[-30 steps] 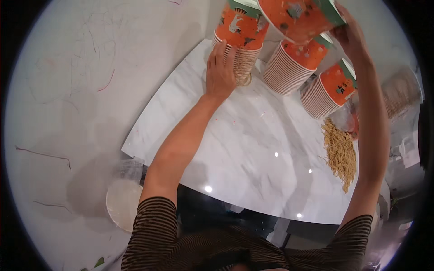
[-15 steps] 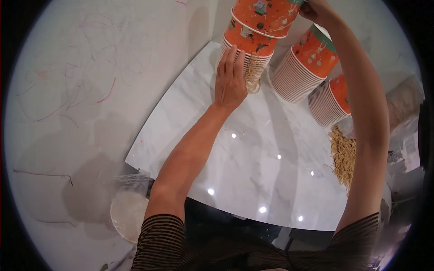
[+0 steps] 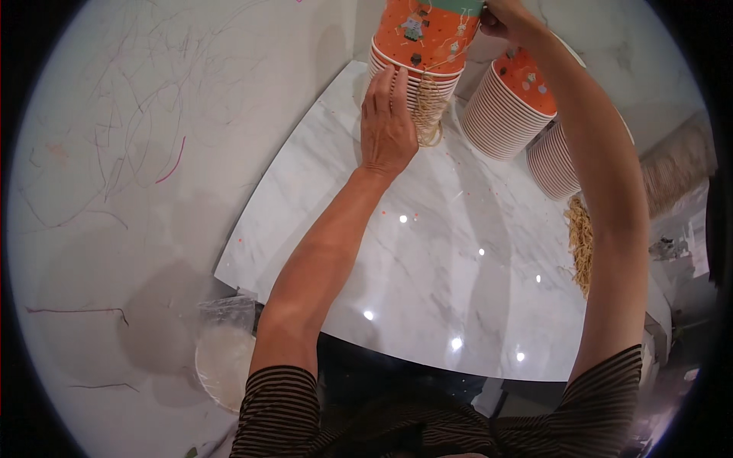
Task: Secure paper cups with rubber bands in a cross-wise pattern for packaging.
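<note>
An upside-down orange paper cup [image 3: 420,34] with a green band and small printed figures sits over a stack of nested paper cups [image 3: 449,82] at the far edge of the table. My right hand [image 3: 513,19] grips the cup near its green end, its fingers partly hidden. Against the near left side of the stack lies my left hand [image 3: 389,126], fingers stretched out and just below the cup's rim; its thumb is hidden. A bundle of tan straw-like strings [image 3: 429,114] hangs down the stack beside my left hand.
To the right stand a second stack of orange cups [image 3: 505,114] and a third stack [image 3: 551,162]. A pile of tan strings [image 3: 580,237] lies partly behind my right forearm on the marble-look table [image 3: 366,267]. A white round container [image 3: 223,366] stands below the table's left corner.
The orange cup has come down over the stack, covering the orange cup body that showed beneath it. My right hand has lowered with it; my left hand stays against the stack.
</note>
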Motion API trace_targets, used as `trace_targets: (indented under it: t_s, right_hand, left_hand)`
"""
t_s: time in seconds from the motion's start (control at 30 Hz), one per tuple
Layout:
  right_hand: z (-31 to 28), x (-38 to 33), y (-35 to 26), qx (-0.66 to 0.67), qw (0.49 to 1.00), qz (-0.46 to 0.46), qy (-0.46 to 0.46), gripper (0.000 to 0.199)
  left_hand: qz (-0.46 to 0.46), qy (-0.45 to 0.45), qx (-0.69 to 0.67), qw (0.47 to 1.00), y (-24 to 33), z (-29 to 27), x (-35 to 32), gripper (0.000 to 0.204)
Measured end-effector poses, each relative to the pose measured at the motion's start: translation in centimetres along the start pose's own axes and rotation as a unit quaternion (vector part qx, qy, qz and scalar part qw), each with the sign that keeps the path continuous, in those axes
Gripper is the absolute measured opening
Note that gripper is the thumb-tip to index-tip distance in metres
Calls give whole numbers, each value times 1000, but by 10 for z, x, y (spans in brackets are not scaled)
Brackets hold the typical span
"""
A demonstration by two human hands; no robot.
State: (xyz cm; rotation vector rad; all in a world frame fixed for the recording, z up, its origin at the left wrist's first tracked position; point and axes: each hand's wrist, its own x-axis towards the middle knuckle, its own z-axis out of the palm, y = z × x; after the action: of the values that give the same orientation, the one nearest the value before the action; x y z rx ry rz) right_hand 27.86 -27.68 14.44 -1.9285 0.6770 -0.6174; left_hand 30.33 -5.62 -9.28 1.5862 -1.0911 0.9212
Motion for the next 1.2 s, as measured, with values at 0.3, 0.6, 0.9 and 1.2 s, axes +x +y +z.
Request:
trace_targets:
  t_s: [0.3,0.6,0.9,1.2]
  right_hand:
    - [1,-6,2,-28,1000,-4,-7,38]
    - [-3,-8,7,-40,999,23,-8,38]
    - [-19,-5,59,96,990,-66,-85,45]
    - [4,-97,140,-432,871,-233,11,22]
  left_hand:
    - [7,-5,8,1000,1,-4,1,66]
    - [29,-25,9,999,7,-1,8,62]
    - [33,-15,-20,999,13,0,9,64]
    - [32,10,-23,999,18,3,5,62]
